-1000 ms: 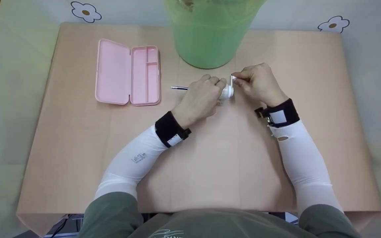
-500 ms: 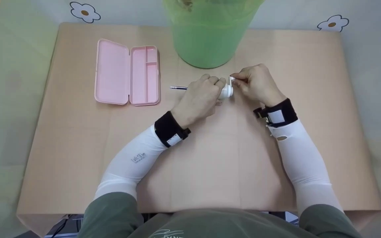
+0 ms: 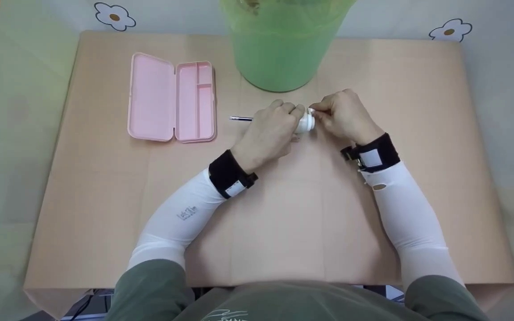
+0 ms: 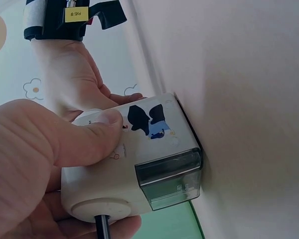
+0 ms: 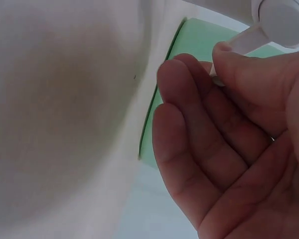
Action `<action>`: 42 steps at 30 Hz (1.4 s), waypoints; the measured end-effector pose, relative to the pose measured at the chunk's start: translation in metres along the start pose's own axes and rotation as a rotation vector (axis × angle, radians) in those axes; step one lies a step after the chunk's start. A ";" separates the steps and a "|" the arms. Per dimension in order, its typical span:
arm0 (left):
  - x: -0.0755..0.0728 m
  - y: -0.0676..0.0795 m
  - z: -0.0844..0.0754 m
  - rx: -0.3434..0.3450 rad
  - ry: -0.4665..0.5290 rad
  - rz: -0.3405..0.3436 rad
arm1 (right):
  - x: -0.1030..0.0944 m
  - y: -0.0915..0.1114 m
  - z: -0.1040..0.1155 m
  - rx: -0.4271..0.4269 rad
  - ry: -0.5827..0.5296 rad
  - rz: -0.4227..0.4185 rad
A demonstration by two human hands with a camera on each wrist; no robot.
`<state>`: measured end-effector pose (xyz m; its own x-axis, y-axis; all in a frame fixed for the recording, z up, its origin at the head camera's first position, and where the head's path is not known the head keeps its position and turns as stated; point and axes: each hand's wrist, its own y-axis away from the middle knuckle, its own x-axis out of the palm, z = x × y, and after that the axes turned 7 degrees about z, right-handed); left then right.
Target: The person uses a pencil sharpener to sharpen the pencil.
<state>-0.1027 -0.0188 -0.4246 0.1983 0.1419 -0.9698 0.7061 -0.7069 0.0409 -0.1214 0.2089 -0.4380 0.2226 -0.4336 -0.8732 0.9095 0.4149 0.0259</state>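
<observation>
My left hand [image 3: 266,131] grips a white crank pencil sharpener [image 3: 304,124], its thumb pressed on the top face in the left wrist view. That face carries a dark printed picture, and a see-through shavings drawer [image 4: 169,179] forms one side. A dark pencil [image 3: 240,118] sticks out of the sharpener's left end, its pale end pointing left. At the opposite end, my right hand [image 3: 348,115] pinches the knob of the crank handle [image 5: 249,40] between thumb and index finger. Its other fingers curl loosely in the right wrist view, and the knob is mostly hidden.
A pink pencil case [image 3: 187,102] lies open at the left, its inner compartments showing. Behind the hands stands a tall green bin [image 3: 279,58]. Brown paper covers the table [image 3: 279,223], against a curtain with printed flowers.
The crank handle has turned, its knob coming down toward the person, and my right hand has moved slightly down and left with it. My left hand and the sharpener stay in place.
</observation>
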 end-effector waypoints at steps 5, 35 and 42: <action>0.000 0.001 0.000 -0.006 0.001 0.001 | 0.001 0.000 0.000 -0.005 0.004 0.026; -0.001 0.001 -0.001 -0.033 0.034 0.001 | 0.001 0.004 0.010 0.003 0.127 0.180; -0.001 0.001 -0.001 -0.035 0.034 -0.008 | 0.000 0.004 0.014 0.024 0.145 0.227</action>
<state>-0.1018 -0.0189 -0.4233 0.2153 0.1710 -0.9615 0.7308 -0.6812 0.0424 -0.1122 0.1992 -0.4308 0.3707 -0.2114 -0.9044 0.8507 0.4681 0.2392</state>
